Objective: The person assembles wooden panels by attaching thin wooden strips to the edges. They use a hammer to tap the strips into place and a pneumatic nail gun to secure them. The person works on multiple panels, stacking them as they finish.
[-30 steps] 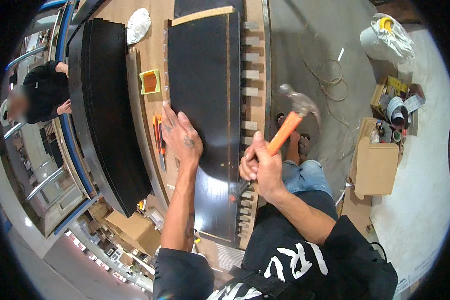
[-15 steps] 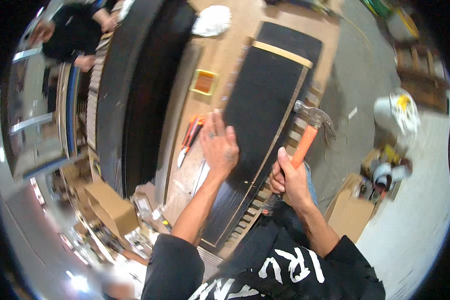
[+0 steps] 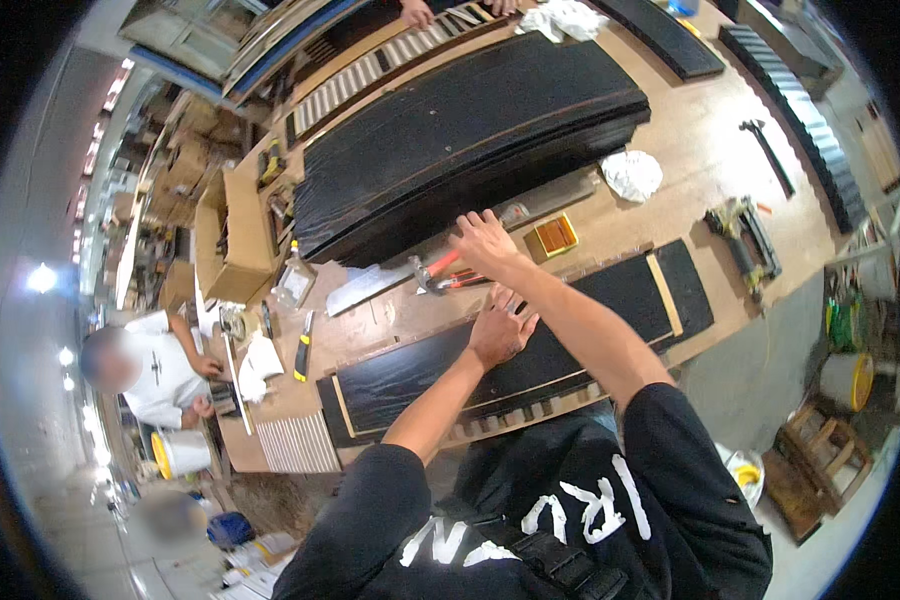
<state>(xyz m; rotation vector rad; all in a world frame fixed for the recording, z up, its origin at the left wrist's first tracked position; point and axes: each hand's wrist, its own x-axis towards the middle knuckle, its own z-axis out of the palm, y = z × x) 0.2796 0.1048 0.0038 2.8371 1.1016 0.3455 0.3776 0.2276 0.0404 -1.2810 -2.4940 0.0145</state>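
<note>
My right hand (image 3: pixel 484 247) is closed around the orange handle of a claw hammer (image 3: pixel 431 271), its head lying by a long metal strip (image 3: pixel 368 290). My left hand (image 3: pixel 502 332) rests with bent, parted fingers on a long black panel (image 3: pixel 405 362) in front of me. A pale wooden strip (image 3: pixel 664 295) crosses the panel near its right end, and another (image 3: pixel 343 404) near its left end. Orange-and-black utility knives (image 3: pixel 460 280) lie between my hands, partly hidden. A small yellow-edged box (image 3: pixel 555 235) sits right of the hammer.
Behind rises a stack of black panels (image 3: pixel 470 125). A crumpled white cloth (image 3: pixel 631 176), a nail gun (image 3: pixel 745 245) and another hammer (image 3: pixel 767 158) are to the right. A yellow-and-black knife (image 3: pixel 303 347) and cardboard box (image 3: pixel 235 235) are left. Other people work at the left and far side.
My view has turned left. The hammer has moved from beside the panel's right edge to the table beyond it, with my right hand. My left hand's fingers have bent.
</note>
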